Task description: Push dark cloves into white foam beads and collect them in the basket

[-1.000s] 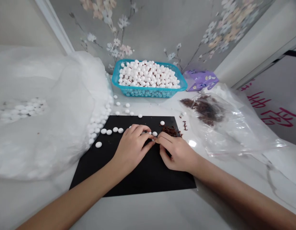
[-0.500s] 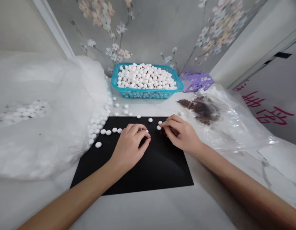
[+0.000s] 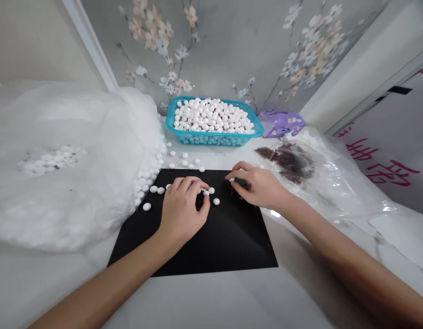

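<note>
My left hand [image 3: 184,205] is over the black mat [image 3: 211,242], its thumb and forefinger closed on a small white ball [image 3: 206,193]. Just right of those fingertips lie two more, a loose white ball [image 3: 212,190] and a nearer white ball [image 3: 216,201]. At the mat's back right, my right hand [image 3: 257,185] pinches a white ball [image 3: 231,180] between thumb and forefinger. Beneath that hand, partly hidden, are small dark brown bits [image 3: 236,195]. A row of white balls [image 3: 161,190] runs left of my left hand, partly covered by it.
Behind the mat stands a blue basket [image 3: 214,140] heaped with white balls, some showing brown spots. A large translucent bag [image 3: 105,201] of white balls fills the left. At right are a clear bag [image 3: 338,183] with brown bits and a purple packet [image 3: 283,123].
The view has shifted slightly, moving things rightward. Two balls now lie beside my left fingertips, and my left hand holds a ball. The balls near my right fingertips have changed to one in its pinch.
</note>
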Demonstrator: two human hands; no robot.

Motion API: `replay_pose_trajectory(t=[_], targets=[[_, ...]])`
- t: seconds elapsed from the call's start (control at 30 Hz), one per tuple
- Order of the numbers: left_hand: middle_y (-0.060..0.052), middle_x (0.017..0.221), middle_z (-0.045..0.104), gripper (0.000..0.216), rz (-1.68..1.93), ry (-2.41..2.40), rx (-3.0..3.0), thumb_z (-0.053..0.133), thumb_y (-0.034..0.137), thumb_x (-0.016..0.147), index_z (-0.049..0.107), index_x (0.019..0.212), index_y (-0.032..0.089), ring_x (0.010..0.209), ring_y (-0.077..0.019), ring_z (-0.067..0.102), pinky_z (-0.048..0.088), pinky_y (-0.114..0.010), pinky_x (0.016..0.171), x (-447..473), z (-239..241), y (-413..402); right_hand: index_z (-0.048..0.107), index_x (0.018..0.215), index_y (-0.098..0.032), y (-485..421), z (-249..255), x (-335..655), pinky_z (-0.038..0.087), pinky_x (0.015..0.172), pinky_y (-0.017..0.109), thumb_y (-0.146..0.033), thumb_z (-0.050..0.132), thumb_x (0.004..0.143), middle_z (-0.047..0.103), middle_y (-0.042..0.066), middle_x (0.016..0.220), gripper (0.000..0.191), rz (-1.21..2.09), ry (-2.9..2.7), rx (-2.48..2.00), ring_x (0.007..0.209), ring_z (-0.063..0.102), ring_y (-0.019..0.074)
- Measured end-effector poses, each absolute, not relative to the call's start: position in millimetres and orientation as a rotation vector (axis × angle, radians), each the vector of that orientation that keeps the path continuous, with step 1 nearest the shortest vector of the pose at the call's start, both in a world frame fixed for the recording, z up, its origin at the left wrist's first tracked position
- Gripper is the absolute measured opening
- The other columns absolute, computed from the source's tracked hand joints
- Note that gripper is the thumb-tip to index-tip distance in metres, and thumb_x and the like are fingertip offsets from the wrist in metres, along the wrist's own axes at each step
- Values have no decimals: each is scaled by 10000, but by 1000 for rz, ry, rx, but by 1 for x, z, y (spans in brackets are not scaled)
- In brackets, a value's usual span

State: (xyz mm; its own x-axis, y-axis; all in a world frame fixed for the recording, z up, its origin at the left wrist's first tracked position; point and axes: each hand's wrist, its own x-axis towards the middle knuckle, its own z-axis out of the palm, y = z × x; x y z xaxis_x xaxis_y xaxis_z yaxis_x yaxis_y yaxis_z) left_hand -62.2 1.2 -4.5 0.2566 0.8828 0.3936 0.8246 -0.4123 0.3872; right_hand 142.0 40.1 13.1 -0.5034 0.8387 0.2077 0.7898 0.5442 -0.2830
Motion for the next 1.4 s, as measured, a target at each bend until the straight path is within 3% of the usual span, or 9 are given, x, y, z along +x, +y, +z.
replay_pose_trajectory(t=[0.17,0.5,0.7,1.0,1.4], targets=[[-49,975,620,184,777,1706,2475,530,241,806,618,967,221,927,-258,513,394,-404,729,-63,-7,1,676,882,-228,43,11,140,401,548,244,-171,511,808,641,10,960,189,129,-2532,-1400,656,598,126],[-32,977,621,135,738,1705,2484,528,268,830,633,907,234,932,-233,506,368,-372,738,-61,-6,0,635,838,-204,43,11,139,364,548,243,-201,503,829,596,8,866,132,217,-2543,-1487,659,564,128],[-26,1017,620,132,715,1647,2521,528,275,843,639,899,231,961,-226,503,356,-371,762,-61,-7,2,612,818,-182,35,9,128,376,573,223,-209,497,836,518,2,788,120,523,-2302,-1354,609,492,89],[-21,1023,623,86,758,1525,2441,582,264,811,653,839,225,1001,-221,493,373,-367,794,-61,-7,4,579,733,-158,23,10,110,306,460,205,-238,538,787,446,-46,601,104,1209,-1914,-1328,500,368,66],[-37,1008,621,74,780,1476,2378,584,212,800,650,833,209,1000,-226,493,399,-402,843,-61,-9,6,610,753,-154,24,2,109,303,454,204,-281,584,761,551,-22,593,129,1280,-1784,-1387,492,395,69]])
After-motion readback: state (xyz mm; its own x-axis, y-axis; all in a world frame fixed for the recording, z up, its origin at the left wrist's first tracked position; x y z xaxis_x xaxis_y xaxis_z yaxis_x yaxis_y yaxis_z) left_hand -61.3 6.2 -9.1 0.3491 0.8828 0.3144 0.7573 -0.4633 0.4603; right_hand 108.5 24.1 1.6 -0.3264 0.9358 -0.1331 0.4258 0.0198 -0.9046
